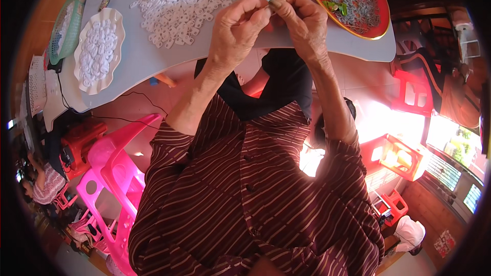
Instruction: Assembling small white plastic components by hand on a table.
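Note:
My left hand (pixel 236 33) and my right hand (pixel 307 25) meet above the near edge of the grey table (pixel 137 53). Both are closed, thumbs and fingertips pinched together at one spot; whatever sits between them is too small and covered to name. Beyond and left of my left hand spreads a heap of small white plastic pieces (pixel 176 13), oval with holes. Right of my right hand, a round red tray (pixel 374 35) bears many small grey metal-looking pieces (pixel 353 7) and a bit of green.
Leftward on the table stand a cream scalloped dish (pixel 121 33) of white oval pieces and a green mesh basket (pixel 75 33). A pink plastic chair (pixel 110 161) is at lower left, with a black cable (pixel 115 117) near it. Red stools (pixel 411 92) stand at right. Another person (pixel 48 184) sits far left.

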The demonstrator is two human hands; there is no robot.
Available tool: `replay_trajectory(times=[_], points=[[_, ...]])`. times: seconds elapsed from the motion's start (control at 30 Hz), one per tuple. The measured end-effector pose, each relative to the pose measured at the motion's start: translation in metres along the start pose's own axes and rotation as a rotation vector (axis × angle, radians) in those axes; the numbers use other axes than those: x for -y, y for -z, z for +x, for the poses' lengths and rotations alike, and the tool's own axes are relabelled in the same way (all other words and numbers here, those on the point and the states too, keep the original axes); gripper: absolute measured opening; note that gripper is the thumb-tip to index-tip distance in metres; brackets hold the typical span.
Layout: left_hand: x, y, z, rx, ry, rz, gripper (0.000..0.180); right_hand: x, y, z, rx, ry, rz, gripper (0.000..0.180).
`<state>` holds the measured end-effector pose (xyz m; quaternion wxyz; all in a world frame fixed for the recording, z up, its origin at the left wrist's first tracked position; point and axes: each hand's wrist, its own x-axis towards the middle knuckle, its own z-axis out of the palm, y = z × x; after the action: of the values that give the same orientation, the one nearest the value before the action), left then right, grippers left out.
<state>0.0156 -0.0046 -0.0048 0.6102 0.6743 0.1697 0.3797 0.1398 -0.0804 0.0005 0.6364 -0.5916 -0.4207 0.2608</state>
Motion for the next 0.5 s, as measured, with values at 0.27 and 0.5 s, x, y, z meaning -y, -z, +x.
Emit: replay_trajectory(times=[0.27, 0.5], points=[[0.0022, -0.0060, 0.0031, -0.034, 0.057, -0.121, 0.011, 0.0021, 0.0035, 0.0006, 0.012, -0.040, 0.156, 0.021], [0.0064, -0.0028, 0.0017, -0.042, 0.070, -0.215, 0.012, -0.0003, 0.0030, 0.0001, 0.048, -0.006, 0.111, 0.019]])
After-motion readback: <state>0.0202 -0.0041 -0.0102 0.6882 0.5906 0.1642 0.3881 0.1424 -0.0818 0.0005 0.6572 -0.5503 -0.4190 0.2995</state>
